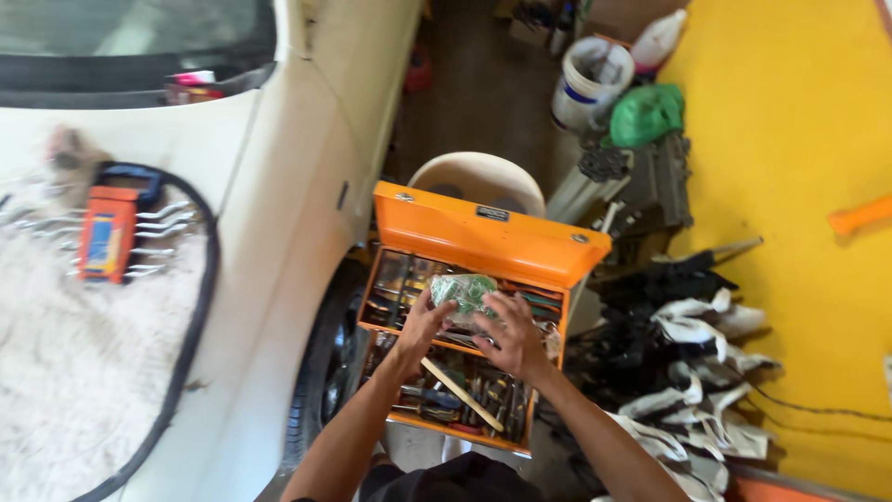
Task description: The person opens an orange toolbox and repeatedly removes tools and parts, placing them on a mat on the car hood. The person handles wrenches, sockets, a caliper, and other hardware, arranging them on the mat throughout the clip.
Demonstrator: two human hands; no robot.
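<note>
toolbox: glossy orange painted metal | bag: crinkled clear plastic | wrench holder: matt orange plastic

car: white, standing at left, front wheel showing beside the toolbox
wrench set: orange holder, lying on a pale fluffy cloth on the car
black cord: looping around the cloth
plastic chair: cream, sitting behind the toolbox
bucket: white, standing near a green bag
wall: yellow, running along right
gloves pile: black and white, lying on floor at right
</note>
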